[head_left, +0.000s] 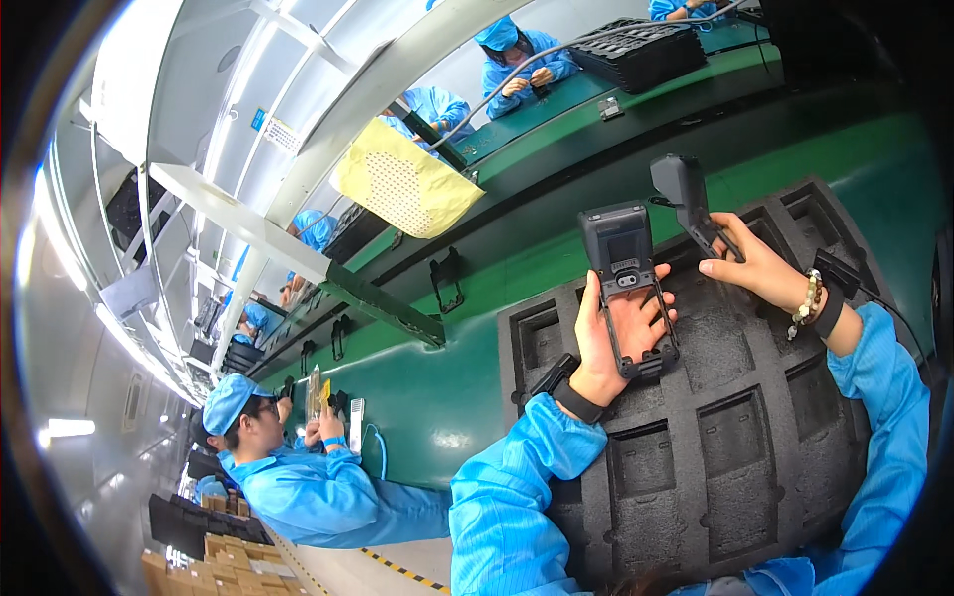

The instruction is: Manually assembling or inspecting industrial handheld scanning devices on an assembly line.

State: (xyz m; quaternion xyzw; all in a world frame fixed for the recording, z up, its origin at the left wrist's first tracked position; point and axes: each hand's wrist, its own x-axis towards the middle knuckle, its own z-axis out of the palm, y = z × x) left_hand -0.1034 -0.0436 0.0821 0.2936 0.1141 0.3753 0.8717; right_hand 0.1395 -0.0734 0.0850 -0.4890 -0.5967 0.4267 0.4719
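My left hand (618, 333) is closed round a black plastic device housing (614, 241), with a solid upper part and an open frame below. The palm and fingers show through that frame. Further right and slightly higher, my right hand (753, 266) grips a second black housing (682, 189) by its lower, narrower end; it is tilted and seen from the side. The two housings are apart. Beneath both hands lies a dark grey foam tray (687, 497) with rectangular recesses. Each wrist wears a black strap, and the right one also has a beaded bracelet (810, 303).
A green bench (447, 387) runs under the tray. Several black frames (446, 281) lie along the green strip beyond. A co-worker (298, 477) sits at the left, hands on small parts. A yellow sheet (407, 184) hangs near a metal beam (383, 303). Black trays (636, 55) are stacked at the back.
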